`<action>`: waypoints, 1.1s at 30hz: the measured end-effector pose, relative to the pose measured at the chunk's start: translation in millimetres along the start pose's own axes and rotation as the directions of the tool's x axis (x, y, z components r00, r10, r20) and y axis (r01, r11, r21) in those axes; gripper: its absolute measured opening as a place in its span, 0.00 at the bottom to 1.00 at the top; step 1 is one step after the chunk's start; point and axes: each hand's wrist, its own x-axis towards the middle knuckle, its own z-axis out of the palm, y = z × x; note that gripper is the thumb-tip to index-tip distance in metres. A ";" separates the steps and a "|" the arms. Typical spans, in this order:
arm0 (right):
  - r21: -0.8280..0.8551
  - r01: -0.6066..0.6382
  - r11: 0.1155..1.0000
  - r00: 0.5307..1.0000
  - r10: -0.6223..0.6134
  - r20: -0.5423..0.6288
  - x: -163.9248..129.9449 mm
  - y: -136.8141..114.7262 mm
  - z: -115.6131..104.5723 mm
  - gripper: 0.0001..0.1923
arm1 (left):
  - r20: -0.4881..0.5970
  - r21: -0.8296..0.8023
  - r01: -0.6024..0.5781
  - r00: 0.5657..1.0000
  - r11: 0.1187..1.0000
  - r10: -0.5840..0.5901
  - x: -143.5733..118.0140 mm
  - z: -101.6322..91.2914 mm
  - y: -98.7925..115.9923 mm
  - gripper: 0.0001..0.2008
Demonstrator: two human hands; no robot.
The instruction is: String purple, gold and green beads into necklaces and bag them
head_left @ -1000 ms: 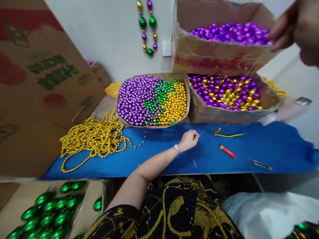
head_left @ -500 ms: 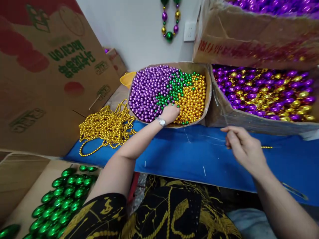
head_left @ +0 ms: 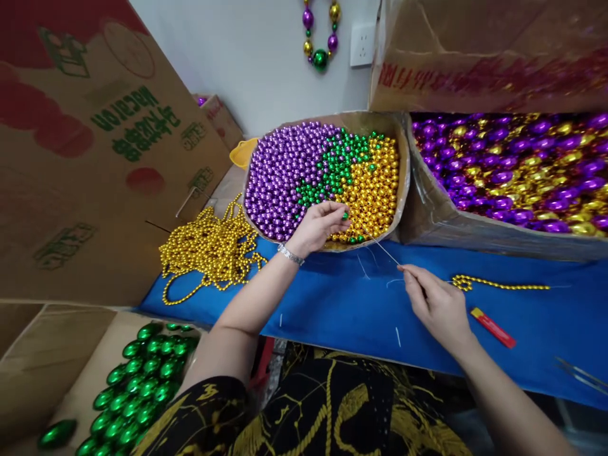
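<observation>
My left hand (head_left: pixel 319 229) is closed, pinching a small green bead (head_left: pixel 345 216) over the front of a box (head_left: pixel 403 183) of loose beads. Purple beads (head_left: pixel 289 174) fill its left side, green beads (head_left: pixel 349 150) the middle, and gold beads (head_left: pixel 373 196) the right. Lower right, my right hand (head_left: pixel 434 304) pinches a thin, pale, needle-like strand (head_left: pixel 387 251) pointing up towards the left hand; its tip stands apart from the bead. Thread also trails left of the right hand. Behind that hand, a gold bead string (head_left: pixel 503 283) lies on the blue cloth (head_left: pixel 342 304).
A pile of gold bead strings (head_left: pixel 209 247) lies left of the bead box. Large green beads (head_left: pixel 142 373) sit lower left, purple and gold ones (head_left: pixel 513 171) right. A red-and-yellow strip (head_left: pixel 494 328) and metal scissors or tweezers (head_left: pixel 582 373) lie right. A necklace (head_left: pixel 320 60) hangs on the wall.
My left hand has risen out of the beads with a green bead. My right hand has moved left and down, bringing the strand close to it. The view has shifted slightly.
</observation>
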 end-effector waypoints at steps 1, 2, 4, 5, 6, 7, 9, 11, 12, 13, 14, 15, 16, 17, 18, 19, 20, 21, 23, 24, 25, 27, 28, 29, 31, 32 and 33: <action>-0.018 0.010 1.000 1.000 -0.010 -0.005 1.9 -1.7 2.5 0.09 | 0.010 -0.168 0.022 1.000 0.986 -0.020 -5.4 2.4 1.5 0.09; -0.034 0.022 0.999 1.000 -0.022 -0.006 4.2 -3.7 4.8 0.10 | 0.023 -0.284 0.042 0.999 0.958 -0.037 -10.5 4.7 2.8 0.08; -0.061 0.045 0.997 0.999 -0.045 0.000 9.8 -8.3 8.6 0.10 | 0.037 -0.415 0.074 0.997 0.907 -0.065 -18.6 7.6 5.1 0.08; -0.071 0.051 0.996 0.999 -0.051 0.004 12.7 -10.9 10.3 0.10 | 0.042 -0.454 0.089 0.996 0.887 -0.079 -21.3 7.8 6.1 0.08; -0.080 0.054 0.995 0.999 -0.053 0.008 15.6 -13.7 11.9 0.10 | 0.048 -0.483 0.103 0.995 0.869 -0.091 -23.1 7.2 7.1 0.08; -0.088 0.053 0.995 0.999 -0.052 0.011 18.4 -16.5 13.6 0.10 | 0.054 -0.506 0.115 0.993 0.855 -0.101 -24.1 5.9 8.0 0.08; -0.100 0.046 0.994 0.999 -0.044 0.019 22.8 -22.5 17.2 0.10 | 0.057 -0.542 0.133 0.991 0.830 -0.121 -24.6 1.7 10.3 0.08; -0.109 0.036 0.993 0.999 -0.032 0.030 25.8 -28.7 21.1 0.10 | 0.046 -0.577 0.143 0.989 0.804 -0.143 -23.9 -3.5 13.1 0.08; -0.113 0.030 0.993 0.999 -0.026 0.034 27.0 -31.8 23.1 0.11 | 0.036 -0.593 0.148 0.987 0.792 -0.157 -23.3 -6.3 14.7 0.07; -0.118 0.024 0.993 0.999 -0.019 0.038 28.0 -35.0 25.1 0.11 | 0.028 -0.604 0.155 0.984 0.782 -0.173 -22.5 -9.0 16.4 0.06; -0.125 0.017 0.992 0.999 -0.012 0.044 29.2 -38.2 27.0 0.12 | 0.022 -0.608 0.165 0.981 0.777 -0.191 -21.6 -11.7 17.9 0.06; -0.133 0.009 0.991 0.999 -0.003 0.050 30.5 -41.3 28.7 0.12 | 0.020 -0.602 0.178 0.978 0.778 -0.208 -20.5 -14.4 19.2 0.05; -0.144 -0.001 0.990 0.998 0.009 0.056 32.1 -44.5 30.1 0.12 | 0.020 -0.589 0.194 0.974 0.785 -0.226 -19.2 -16.9 20.3 0.05; -0.156 -0.012 0.988 0.998 0.022 0.059 33.8 -47.5 31.3 0.12 | 0.023 -0.572 0.212 0.970 0.793 -0.243 -17.9 -19.2 21.1 0.04; -0.169 -0.025 0.985 0.997 0.036 0.061 35.8 -50.5 32.3 0.12 | 0.025 -0.556 0.228 0.966 0.799 -0.257 -16.4 -21.2 21.7 0.03; -0.183 -0.037 0.982 0.997 0.050 0.062 37.7 -53.3 33.0 0.12 | 0.028 -0.547 0.240 0.963 0.802 -0.269 -14.9 -23.0 22.0 0.03; -0.197 -0.049 0.979 0.996 0.062 0.062 39.4 -55.9 33.7 0.12 | 0.030 -0.544 0.249 0.960 0.801 -0.277 -13.5 -24.5 22.1 0.02; -0.210 -0.058 0.976 0.995 0.073 0.063 40.8 -58.2 34.2 0.12 | 0.034 -0.545 0.254 0.959 0.799 -0.282 -12.3 -25.7 22.0 0.02; -0.228 -0.071 0.971 0.993 0.090 0.074 42.2 -61.7 35.0 0.12 | 0.043 -0.547 0.259 0.958 0.796 -0.283 -10.5 -27.1 21.6 0.02; -0.238 -0.076 0.968 0.992 0.098 0.083 42.1 -62.7 35.1 0.12 | 0.047 -0.543 0.260 0.959 0.799 -0.280 -9.9 -27.4 21.3 0.03; -0.256 -0.077 0.964 0.991 0.102 0.087 41.6 -63.3 34.9 0.12 | 0.052 -0.532 0.259 0.960 0.806 -0.274 -9.6 -27.4 20.9 0.03; -0.314 -0.060 0.948 0.991 0.095 0.096 40.2 -63.1 33.0 0.13 | 0.052 -0.503 0.245 0.966 0.829 -0.254 -9.7 -26.9 20.2 0.05; -0.352 -0.040 0.935 0.992 0.081 0.101 39.6 -62.6 31.3 0.13 | 0.051 -0.493 0.235 0.969 0.838 -0.241 -10.1 -26.4 19.8 0.06; -0.394 -0.016 0.919 0.993 0.060 0.101 39.1 -62.0 29.2 0.13 | 0.053 -0.490 0.224 0.972 0.842 -0.228 -10.7 -25.8 19.4 0.07; -0.477 0.027 0.879 0.996 0.017 0.088 38.5 -61.3 24.4 0.13 | 0.062 -0.511 0.206 0.977 0.834 -0.204 -13.1 -23.4 19.0 0.10; -0.513 0.037 0.858 0.997 0.001 0.074 38.1 -61.6 22.2 0.13 | 0.066 -0.525 0.194 0.980 0.828 -0.188 -14.9 -21.3 18.9 0.11; -0.544 0.037 0.839 0.998 -0.006 0.058 37.5 -62.3 20.4 0.13 | 0.068 -0.534 0.176 0.984 0.827 -0.165 -17.2 -18.3 18.8 0.12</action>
